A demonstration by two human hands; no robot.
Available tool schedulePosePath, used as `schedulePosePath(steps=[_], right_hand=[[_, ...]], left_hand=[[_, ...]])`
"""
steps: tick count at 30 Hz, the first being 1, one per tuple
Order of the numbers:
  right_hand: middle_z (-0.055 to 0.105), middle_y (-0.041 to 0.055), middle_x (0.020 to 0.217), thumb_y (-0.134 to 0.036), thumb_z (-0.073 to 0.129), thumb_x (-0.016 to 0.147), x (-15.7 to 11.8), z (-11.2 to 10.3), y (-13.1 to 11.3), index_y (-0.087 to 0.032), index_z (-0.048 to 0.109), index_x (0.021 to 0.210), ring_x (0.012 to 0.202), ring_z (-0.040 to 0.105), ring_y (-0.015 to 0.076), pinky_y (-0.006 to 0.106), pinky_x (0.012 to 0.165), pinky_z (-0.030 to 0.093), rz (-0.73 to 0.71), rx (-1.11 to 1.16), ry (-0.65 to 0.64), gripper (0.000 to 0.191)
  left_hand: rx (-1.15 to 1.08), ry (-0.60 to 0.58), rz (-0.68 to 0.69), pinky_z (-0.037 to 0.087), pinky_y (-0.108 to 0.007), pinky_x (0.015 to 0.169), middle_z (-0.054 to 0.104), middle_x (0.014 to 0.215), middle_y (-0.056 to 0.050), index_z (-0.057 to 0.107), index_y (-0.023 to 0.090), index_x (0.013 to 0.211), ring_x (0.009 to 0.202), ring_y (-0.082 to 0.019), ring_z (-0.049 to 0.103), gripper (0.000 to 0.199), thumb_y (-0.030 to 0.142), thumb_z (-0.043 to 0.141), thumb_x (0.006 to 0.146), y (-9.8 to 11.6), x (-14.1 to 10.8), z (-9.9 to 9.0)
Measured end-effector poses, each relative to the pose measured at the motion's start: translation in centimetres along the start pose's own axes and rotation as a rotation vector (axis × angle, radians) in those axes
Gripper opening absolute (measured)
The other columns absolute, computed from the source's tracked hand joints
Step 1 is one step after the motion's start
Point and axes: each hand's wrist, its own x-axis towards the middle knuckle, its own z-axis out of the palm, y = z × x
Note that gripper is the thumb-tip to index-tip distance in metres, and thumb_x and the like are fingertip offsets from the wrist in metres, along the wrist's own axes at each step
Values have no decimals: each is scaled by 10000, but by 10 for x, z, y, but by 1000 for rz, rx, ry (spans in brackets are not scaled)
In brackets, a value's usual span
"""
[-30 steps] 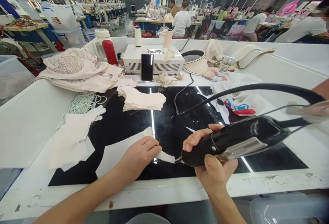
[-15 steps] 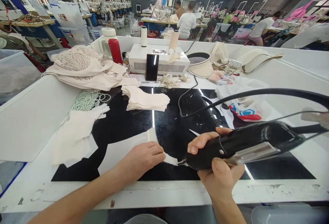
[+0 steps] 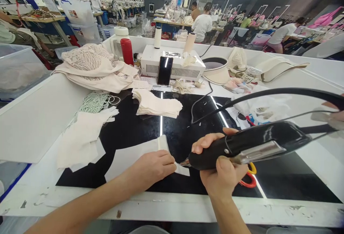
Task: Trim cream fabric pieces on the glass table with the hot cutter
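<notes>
My right hand (image 3: 219,164) is wrapped round a black corded handheld tool (image 3: 255,139) with a metal lever along its side. Its thin metal tip (image 3: 185,162) points left, by the narrow end of a white fabric piece (image 3: 134,155). My left hand (image 3: 156,169) presses that piece against the black board (image 3: 185,187), fingers bunched together at a cream strip (image 3: 162,142) along its edge. Whether the tip touches the fabric I cannot tell. Scissors with red and yellow handles (image 3: 249,181) lie partly hidden behind my right hand.
A stack of cream pieces (image 3: 158,105) lies ahead, with more pieces (image 3: 79,139) and green cord (image 3: 98,102) to the left. Behind stand a white machine box (image 3: 172,63), a phone (image 3: 165,70) and a red bottle (image 3: 127,52). A black cable (image 3: 282,91) arches over the right side.
My right hand has drawn the tool a little left and up, its tip now nearer my left fingers. The scissors' handles have come into sight. The whole view has shifted slightly.
</notes>
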Motion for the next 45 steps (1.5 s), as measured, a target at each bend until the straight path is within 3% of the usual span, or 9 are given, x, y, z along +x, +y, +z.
schedulePosePath(steps=[11, 18, 25, 33, 45], right_hand=[[692, -32, 844, -333, 796, 887, -4, -2, 2, -296, 639, 1234, 661, 656, 147, 317, 610, 585, 7, -38, -53, 382], [693, -39, 777, -387, 854, 810, 0, -6, -8, -266, 660, 1168, 596, 626, 145, 306, 565, 576, -31, -37, 35, 425], [689, -36, 792, -331, 811, 851, -2, -8, -6, -281, 646, 1181, 609, 641, 151, 326, 572, 578, -23, -87, 21, 372], [683, -35, 777, -389, 825, 836, -8, -1, -14, -267, 648, 1186, 597, 621, 142, 293, 543, 562, -13, 5, -5, 410], [668, -33, 809, -390, 792, 880, -16, -3, -5, -298, 616, 1225, 627, 631, 155, 307, 544, 564, 7, -66, -37, 398]], left_hand=[[9, -24, 5, 570, -294, 874, 688, 1073, -61, 646, 125, 1089, 1047, -207, 647, 139, 46, 547, 1032, 3, 1, -3], [40, -7, 18, 573, -306, 878, 692, 1076, -61, 639, 134, 1097, 1051, -211, 649, 173, 16, 541, 1017, 0, 0, 1], [16, 15, 9, 575, -294, 879, 689, 1091, -60, 638, 136, 1095, 1053, -203, 647, 164, 18, 561, 1011, -1, -1, 1], [-8, 11, 9, 559, -286, 880, 688, 1097, -62, 644, 136, 1109, 1043, -199, 648, 170, 20, 565, 1013, -2, 0, -2], [-38, 27, -1, 543, -286, 868, 684, 1095, -46, 637, 157, 1087, 1032, -190, 636, 139, 57, 556, 1036, -1, -1, 0]])
